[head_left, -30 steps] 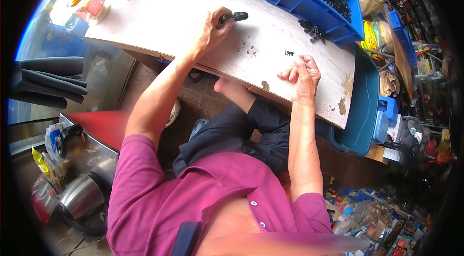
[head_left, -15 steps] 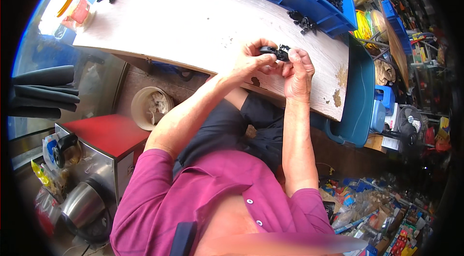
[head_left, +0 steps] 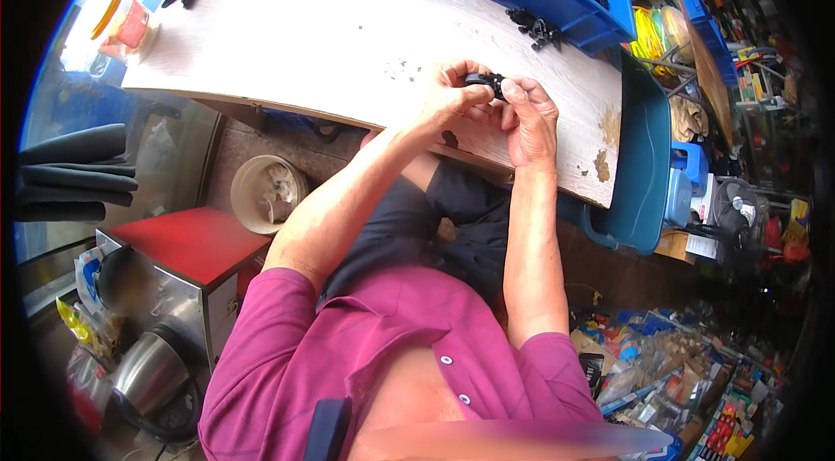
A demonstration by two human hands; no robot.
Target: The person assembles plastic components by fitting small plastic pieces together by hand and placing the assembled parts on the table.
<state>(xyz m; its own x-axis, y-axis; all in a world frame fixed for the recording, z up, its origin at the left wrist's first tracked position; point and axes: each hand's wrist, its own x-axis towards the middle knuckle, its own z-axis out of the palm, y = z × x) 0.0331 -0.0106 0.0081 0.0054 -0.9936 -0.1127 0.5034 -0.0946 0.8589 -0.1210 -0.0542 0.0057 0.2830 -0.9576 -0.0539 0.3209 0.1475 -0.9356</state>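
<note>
Two hands meet over the pale table (head_left: 287, 35), near its front edge, with one small black part (head_left: 484, 79) between them. The left hand (head_left: 454, 96) pinches the part's left end between thumb and fingers. The right hand (head_left: 531, 117) has its fingers bunched together at the other end; whether they grip the part itself or a smaller piece, I cannot tell. It looks like hard plastic: light, stiff, perhaps a little slick, and any thin bits at the right end could snap under a hard squeeze. The smooth left end seems the safest place to hold.
</note>
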